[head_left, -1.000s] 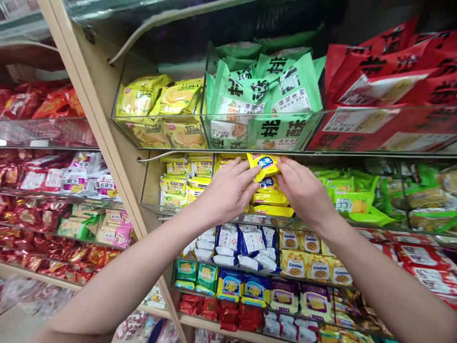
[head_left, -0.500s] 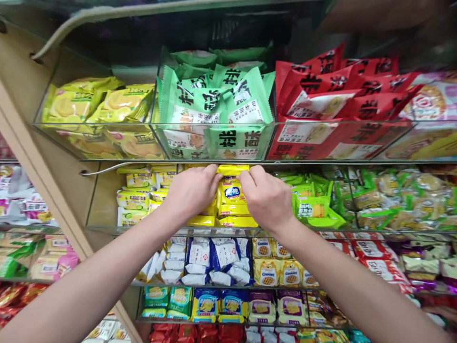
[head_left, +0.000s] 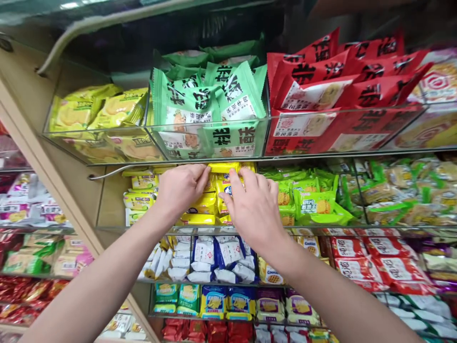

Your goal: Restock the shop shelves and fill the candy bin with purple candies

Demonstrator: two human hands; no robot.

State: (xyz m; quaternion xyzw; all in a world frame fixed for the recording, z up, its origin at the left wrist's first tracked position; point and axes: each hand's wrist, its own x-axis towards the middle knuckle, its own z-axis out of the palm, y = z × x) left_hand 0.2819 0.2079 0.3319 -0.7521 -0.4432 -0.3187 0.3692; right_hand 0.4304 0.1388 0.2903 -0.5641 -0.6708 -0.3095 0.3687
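Observation:
My left hand reaches into the second shelf, its fingers closed at the left end of a small yellow snack packet. That packet lies on top of a stack of similar yellow packets. My right hand is in front of the stack's right side, thumb and fingers apart, with its index fingertip at the yellow packet's right end. It hides part of the packets behind it. Lime-green snack packets lie to its right, and pale yellow packets sit left of my left hand.
Just above my hands, a shelf with a clear bin front holds mint-green packets, red packets and yellow packets. A wooden side panel stands at left. Blue-and-white packets fill the shelf below.
My right hand has loosened from a closed grip, its fingers now spread, and shifted slightly left and down. My left hand stays at the packet's left end. The view has shifted a little.

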